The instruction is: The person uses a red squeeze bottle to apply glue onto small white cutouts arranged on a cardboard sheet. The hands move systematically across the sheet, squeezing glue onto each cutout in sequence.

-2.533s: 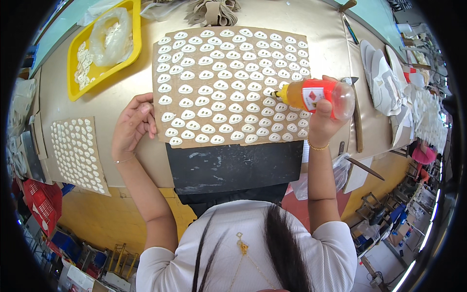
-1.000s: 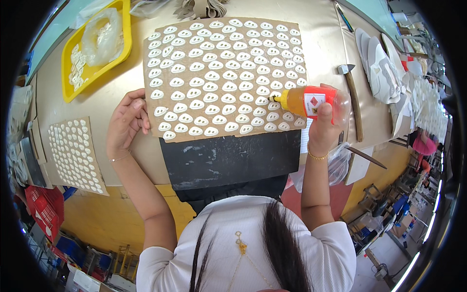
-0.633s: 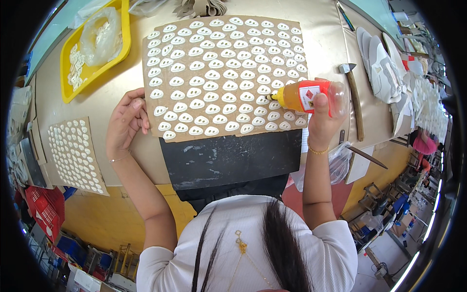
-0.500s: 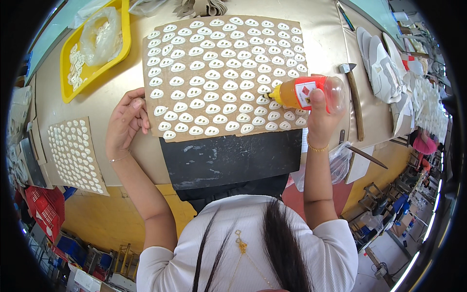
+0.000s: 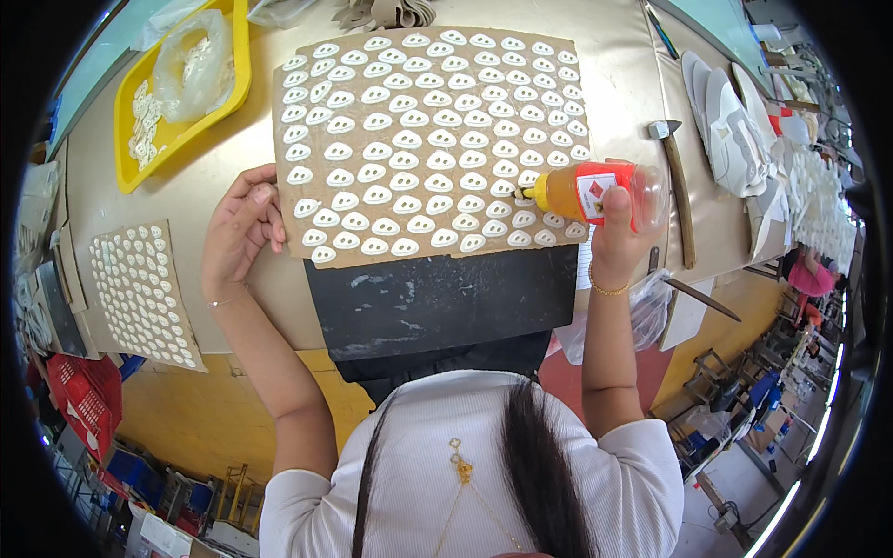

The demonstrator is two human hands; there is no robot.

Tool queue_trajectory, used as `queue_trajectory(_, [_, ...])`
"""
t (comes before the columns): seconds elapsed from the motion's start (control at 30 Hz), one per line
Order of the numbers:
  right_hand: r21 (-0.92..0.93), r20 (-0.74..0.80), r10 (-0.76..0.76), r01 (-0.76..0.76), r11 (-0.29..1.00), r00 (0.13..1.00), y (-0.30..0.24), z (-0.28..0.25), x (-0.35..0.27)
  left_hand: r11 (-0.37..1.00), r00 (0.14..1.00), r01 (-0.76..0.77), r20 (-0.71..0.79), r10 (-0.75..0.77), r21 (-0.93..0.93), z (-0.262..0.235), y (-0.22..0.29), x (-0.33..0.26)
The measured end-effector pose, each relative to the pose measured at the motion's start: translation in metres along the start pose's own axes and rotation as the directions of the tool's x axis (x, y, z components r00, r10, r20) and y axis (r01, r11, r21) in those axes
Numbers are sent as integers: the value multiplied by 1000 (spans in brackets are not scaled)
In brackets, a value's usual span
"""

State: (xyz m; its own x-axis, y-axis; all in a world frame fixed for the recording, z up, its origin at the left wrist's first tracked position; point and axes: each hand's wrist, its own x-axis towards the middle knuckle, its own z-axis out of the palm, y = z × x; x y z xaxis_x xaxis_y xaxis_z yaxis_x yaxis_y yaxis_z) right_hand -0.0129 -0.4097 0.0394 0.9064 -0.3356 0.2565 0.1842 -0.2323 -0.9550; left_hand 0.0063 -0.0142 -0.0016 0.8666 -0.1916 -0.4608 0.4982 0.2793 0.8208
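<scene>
A brown cardboard sheet [image 5: 358,205] lies before me, covered with rows of small white rounded-triangular pieces [image 5: 406,160], each with two holes. My right hand [image 5: 618,232] is wrapped round a squeeze bottle [image 5: 605,195] of amber liquid with a red-and-white label. The bottle is tilted to the left, its yellow cap and dark nozzle tip over the pieces near the sheet's right side. At the sheet's left edge is my left hand [image 5: 246,223], fingers curled; its index finger reaches the edge and its tip is hidden there.
A yellow tray [image 5: 244,70] with a plastic bag and loose white pieces stands far left. Lower left lies a smaller board [image 5: 149,298] of pieces. A hammer [image 5: 677,177], a pointed tool [image 5: 702,296] and stacked white cutouts [image 5: 726,130] are at right. A black panel [image 5: 442,302] juts toward me.
My right hand has moved the bottle slightly right and toward me, its nozzle tip now above a neighbouring spot on the sheet. My left hand keeps its place.
</scene>
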Motion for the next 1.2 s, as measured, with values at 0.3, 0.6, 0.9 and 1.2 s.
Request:
queue_trajectory(0.3, [-15,-27,-86,85,996,996,3,2,-16,1000,1000,-1,9,1,-1,0,0,1])
queue_trajectory(0.6, [-34,24,-114,114,993,993,-2,14,-22,1000,1000,8,-2,-8,1,2,1,1])
queue_trajectory(0.9, [-189,161,-226,255,948,961,-14,17,-5,1000,1000,6,-8,-5,5,3,2,-1])
queue_trajectory(1.2, [-214,206,-293,335,917,934,-30,21,15,1000,1000,11,6,-11,7,4,5,-1])
